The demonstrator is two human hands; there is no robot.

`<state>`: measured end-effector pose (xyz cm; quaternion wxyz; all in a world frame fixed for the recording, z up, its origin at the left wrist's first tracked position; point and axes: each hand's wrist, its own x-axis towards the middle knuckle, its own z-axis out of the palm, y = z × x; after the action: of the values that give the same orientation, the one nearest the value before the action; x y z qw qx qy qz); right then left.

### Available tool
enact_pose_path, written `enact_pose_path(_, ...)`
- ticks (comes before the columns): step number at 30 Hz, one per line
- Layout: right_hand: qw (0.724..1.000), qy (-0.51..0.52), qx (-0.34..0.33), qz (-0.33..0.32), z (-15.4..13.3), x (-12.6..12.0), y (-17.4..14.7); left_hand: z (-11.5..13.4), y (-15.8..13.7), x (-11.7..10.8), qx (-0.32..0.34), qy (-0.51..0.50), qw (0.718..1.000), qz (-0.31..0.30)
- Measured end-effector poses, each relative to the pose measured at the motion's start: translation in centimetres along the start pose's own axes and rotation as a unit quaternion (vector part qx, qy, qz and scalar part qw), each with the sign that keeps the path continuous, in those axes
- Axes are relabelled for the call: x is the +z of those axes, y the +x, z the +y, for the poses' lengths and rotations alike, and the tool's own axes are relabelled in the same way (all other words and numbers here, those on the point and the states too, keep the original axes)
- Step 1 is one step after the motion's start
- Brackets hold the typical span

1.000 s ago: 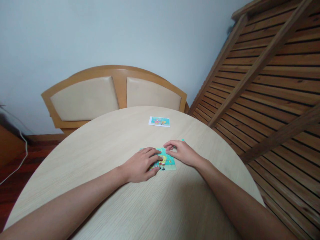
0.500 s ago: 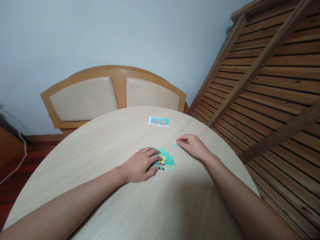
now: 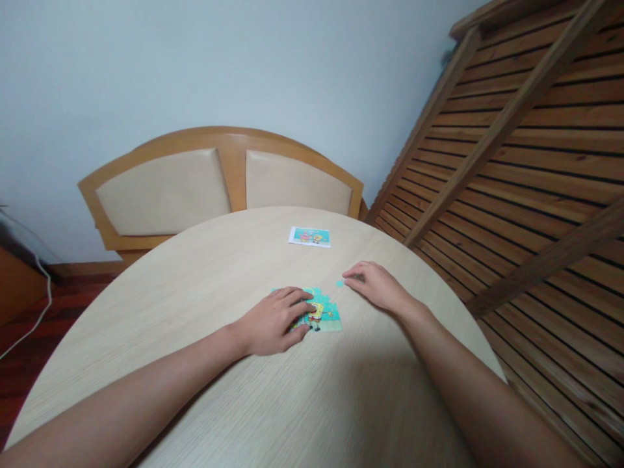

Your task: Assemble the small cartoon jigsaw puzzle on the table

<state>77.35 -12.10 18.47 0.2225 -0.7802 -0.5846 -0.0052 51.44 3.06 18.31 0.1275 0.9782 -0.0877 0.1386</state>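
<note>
My left hand (image 3: 279,320) lies flat with its fingers spread over the left part of a partly assembled jigsaw puzzle (image 3: 331,323). The puzzle shows a yellow cartoon figure on turquoise, and its upper right edge is stepped. Part of the picture is hidden beneath my fingers. To the right, my right hand (image 3: 374,284) hovers low or rests on the table, thumb and forefinger curved with a small gap between them. Right by the fingertips lies a small loose turquoise puzzle piece (image 3: 340,283); whether they touch it I cannot tell.
A printed picture card (image 3: 311,238) with pink and yellow cartoon figures lies farther back on the round pale wooden table (image 3: 205,273). Behind the table stands a padded wooden headboard (image 3: 229,169) against the wall. A slatted wooden panel (image 3: 487,156) leans at the right.
My right hand's fingertips have shifted very slightly left and a little apart, beside the loose piece. My left hand and the puzzle have stayed in place.
</note>
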Motion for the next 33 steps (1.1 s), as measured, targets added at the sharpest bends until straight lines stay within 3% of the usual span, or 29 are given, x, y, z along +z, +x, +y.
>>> enact_pose_path(4, 0.997, 0.004, 0.073, -0.021, 0.7, -1.5, -0.3, 0.0, 0.0, 0.0, 0.002, 0.000, 1.000, -0.001)
enact_pose_path(7, 0.994, 0.034, 0.090, -0.049, 1.1, -2.1, -0.6, 0.0, 0.1, 0.1, 0.002, 0.000, 1.000, 0.000)
enact_pose_path(23, 0.994, 0.035, 0.050, -0.092, 0.4, -1.6, -0.7, 0.0, 0.1, 0.0, 0.000, -0.001, 1.000, -0.002)
enact_pose_path(33, 0.973, 0.207, 0.031, -0.094, -1.4, -1.2, -0.6, -0.2, 0.0, 0.2, 0.013, -0.010, 1.000, 0.001)
